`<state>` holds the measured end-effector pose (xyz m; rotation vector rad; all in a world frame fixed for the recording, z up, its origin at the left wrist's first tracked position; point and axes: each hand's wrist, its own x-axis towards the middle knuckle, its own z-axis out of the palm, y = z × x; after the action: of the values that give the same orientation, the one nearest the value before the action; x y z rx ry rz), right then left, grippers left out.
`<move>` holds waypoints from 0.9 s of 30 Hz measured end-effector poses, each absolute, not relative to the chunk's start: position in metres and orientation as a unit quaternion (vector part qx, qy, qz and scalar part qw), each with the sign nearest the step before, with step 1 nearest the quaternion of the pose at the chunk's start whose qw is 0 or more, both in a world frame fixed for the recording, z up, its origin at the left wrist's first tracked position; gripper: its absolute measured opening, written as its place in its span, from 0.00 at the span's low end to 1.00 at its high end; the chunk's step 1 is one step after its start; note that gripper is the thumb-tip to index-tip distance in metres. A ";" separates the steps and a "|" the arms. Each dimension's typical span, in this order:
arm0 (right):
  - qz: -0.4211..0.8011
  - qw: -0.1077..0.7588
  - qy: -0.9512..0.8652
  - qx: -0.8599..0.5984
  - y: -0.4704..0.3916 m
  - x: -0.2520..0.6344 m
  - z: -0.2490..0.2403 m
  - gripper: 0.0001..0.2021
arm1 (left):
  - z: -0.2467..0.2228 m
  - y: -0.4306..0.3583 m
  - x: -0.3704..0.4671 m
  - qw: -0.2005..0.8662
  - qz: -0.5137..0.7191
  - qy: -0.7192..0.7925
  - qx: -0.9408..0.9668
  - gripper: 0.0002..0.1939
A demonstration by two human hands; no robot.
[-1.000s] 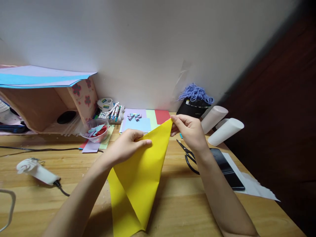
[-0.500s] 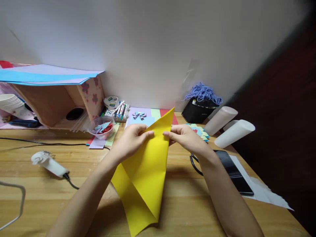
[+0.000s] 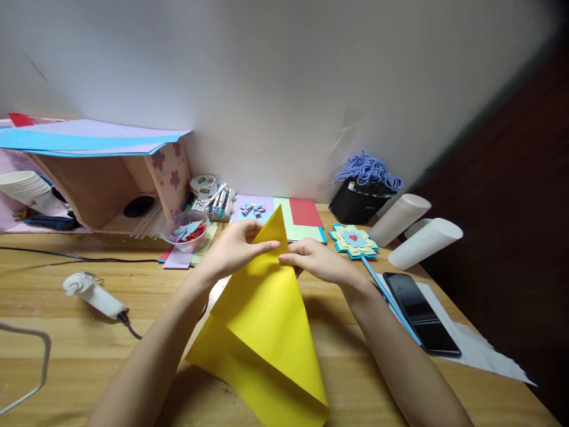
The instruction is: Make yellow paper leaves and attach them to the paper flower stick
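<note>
Nearest, a sheet of yellow paper (image 3: 271, 320) is slanting up over the wooden table (image 3: 360, 388), its lower end running out of view. It is showing a plain, matte, strong yellow, and one layer is lapping over another, the upper layer's edge making a diagonal down toward the right, where the sheet is bending round in a soft curve. Shadow is darkening the lower layer along that line. Upward, the paper is narrowing into a sharp point. Just below this tip, the left hand (image 3: 237, 249) is gripping the left side, thumb lying across the front; the right hand (image 3: 315, 261) is pinching the right side, its grip holding the paper too. To the right, a dark phone (image 3: 422, 311) is lying alongside a blue stick (image 3: 372, 273), which is leading up to a layered paper flower (image 3: 354, 238); to the left, a white corded tool (image 3: 95, 296) is resting. Farther off, a clear bowl (image 3: 189, 246) is holding paper scraps (image 3: 191, 230), and colored sheets (image 3: 304, 212) are lying flat. At the back, a black pouch (image 3: 358, 204) is sitting near the wall (image 3: 249, 89), blue yarn (image 3: 368, 169) spilling over its top
</note>
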<state>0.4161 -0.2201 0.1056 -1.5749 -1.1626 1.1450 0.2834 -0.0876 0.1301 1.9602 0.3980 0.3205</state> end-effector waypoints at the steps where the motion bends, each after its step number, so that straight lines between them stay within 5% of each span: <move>1: 0.458 0.409 -0.476 -0.630 -0.219 0.413 0.104 0.12 | 0.129 -0.089 0.284 0.532 0.151 0.167 0.816 0.15; 10: 0.421 0.338 -0.516 -0.664 -0.215 0.391 0.098 0.13 | 0.133 -0.078 0.283 0.577 0.272 0.210 0.741 0.19; 18: 0.392 0.331 -0.521 -0.682 -0.213 0.393 0.096 0.13 | 0.135 -0.079 0.278 0.551 0.154 0.182 0.799 0.17; 27: 0.390 0.343 -0.541 -0.662 -0.217 0.404 0.103 0.15 | 0.138 -0.071 0.276 0.589 0.318 0.194 0.718 0.17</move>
<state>0.4042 -0.2168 0.1027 -1.7194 -1.4070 1.0126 0.2758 -0.0711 0.1384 1.6716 0.4509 0.7404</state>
